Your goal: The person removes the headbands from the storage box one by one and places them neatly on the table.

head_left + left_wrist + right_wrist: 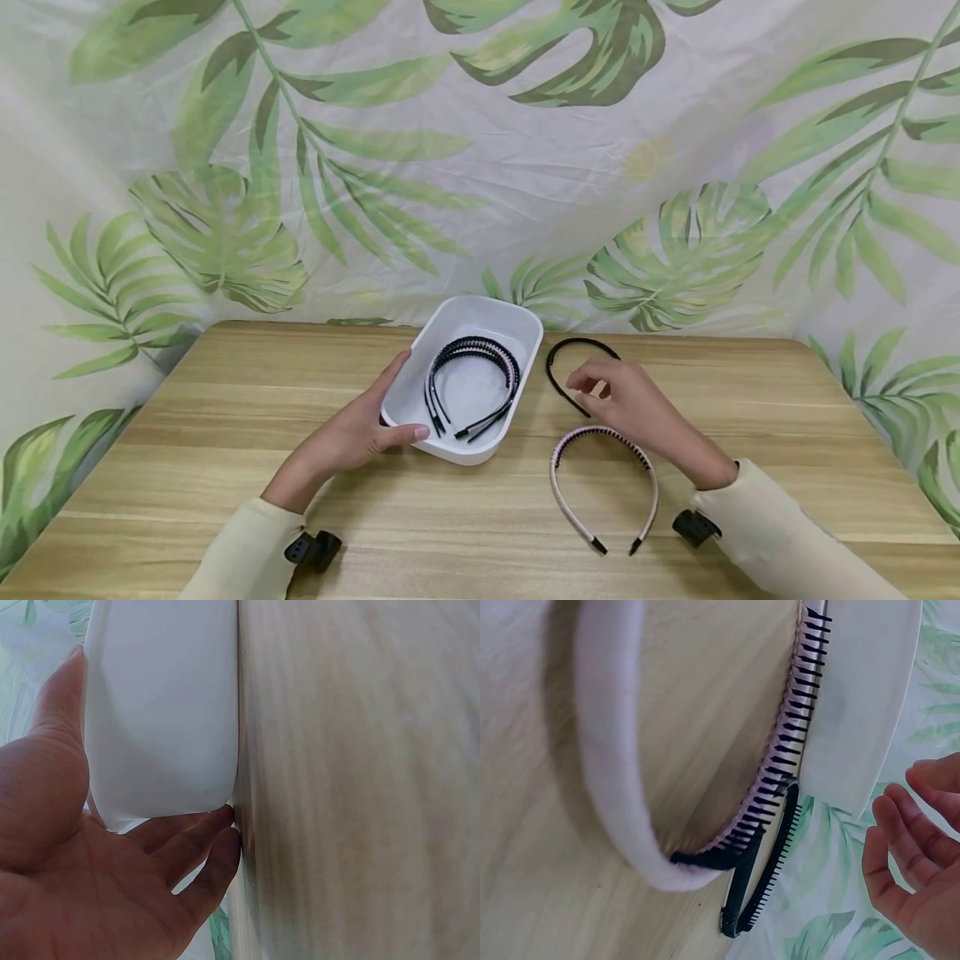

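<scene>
My left hand [360, 429] grips the left side of a white plastic bin [405, 367], its thumb over the near rim. In the left wrist view, fingers [187, 847] bend along the bin's end, close to the table. Inside the bin lie several headbands [480, 346], black and pale pink, stacked together. My right hand [630, 400], loosely curled and holding nothing, hovers over a black headband [555, 371], hiding part of it. Nearer me lies a pale pink headband [557, 483] with black comb teeth [780, 761] along its inner side.
The wood-grain table [247, 400] ends at a back edge just behind the bin. Beyond it hangs a pale cloth [525, 167] printed with green leaves. Black wrist devices [697, 527] sit at both cuffs.
</scene>
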### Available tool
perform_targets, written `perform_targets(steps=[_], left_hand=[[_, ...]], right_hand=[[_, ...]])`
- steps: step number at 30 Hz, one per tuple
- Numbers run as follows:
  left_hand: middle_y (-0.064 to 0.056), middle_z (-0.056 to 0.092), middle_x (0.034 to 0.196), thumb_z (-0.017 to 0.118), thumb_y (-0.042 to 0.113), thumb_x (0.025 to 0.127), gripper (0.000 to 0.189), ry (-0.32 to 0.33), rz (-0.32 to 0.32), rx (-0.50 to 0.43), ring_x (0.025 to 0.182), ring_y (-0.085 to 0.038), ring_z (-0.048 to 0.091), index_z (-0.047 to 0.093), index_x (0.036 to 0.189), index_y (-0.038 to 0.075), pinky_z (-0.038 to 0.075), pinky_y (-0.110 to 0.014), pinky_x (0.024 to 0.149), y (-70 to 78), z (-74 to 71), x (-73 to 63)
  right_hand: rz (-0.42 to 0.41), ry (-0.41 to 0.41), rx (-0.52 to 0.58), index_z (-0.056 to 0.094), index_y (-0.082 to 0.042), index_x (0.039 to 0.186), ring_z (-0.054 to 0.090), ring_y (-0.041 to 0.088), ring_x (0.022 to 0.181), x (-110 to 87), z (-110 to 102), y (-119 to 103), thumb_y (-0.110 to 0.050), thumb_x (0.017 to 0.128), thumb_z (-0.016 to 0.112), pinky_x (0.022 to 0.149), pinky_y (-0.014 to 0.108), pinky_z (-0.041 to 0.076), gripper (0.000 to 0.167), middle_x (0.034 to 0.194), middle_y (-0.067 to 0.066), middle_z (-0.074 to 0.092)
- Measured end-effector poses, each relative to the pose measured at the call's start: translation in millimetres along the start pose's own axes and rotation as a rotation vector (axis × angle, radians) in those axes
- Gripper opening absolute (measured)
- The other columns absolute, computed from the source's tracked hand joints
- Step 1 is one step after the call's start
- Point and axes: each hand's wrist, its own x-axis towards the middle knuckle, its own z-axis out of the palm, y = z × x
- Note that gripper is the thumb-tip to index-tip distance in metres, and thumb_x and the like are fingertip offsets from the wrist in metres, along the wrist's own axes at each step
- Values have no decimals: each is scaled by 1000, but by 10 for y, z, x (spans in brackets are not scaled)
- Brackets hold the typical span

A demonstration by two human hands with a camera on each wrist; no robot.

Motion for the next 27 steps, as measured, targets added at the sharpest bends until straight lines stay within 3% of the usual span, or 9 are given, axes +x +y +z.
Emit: perform_targets(steps=[14, 21, 27], left_hand=[[-26, 24, 170, 82, 30, 92, 114, 7, 8, 14, 143, -41, 44, 0, 170, 16, 33, -60, 117, 4, 4, -2], [-25, 22, 171, 82, 31, 92, 114, 7, -10, 10, 145, -41, 41, 1, 170, 18, 31, -60, 118, 3, 5, 0], [-24, 24, 171, 82, 31, 92, 113, 11, -8, 22, 146, -41, 42, 2, 170, 17, 31, -60, 118, -2, 9, 1]], right_hand=[[17, 66, 71, 75, -2, 104, 69, 24, 92, 164, 86, -130, 3, 93, 72, 77, 46, 58, 13, 98, 10, 74], [24, 98, 127, 74, -2, 105, 70, 25, 93, 250, 148, -181, 4, 91, 72, 77, 38, 59, 16, 98, 12, 74], [51, 106, 173, 74, 1, 111, 71, 28, 96, 335, 195, -223, 5, 90, 72, 79, 37, 59, 21, 103, 16, 75]])
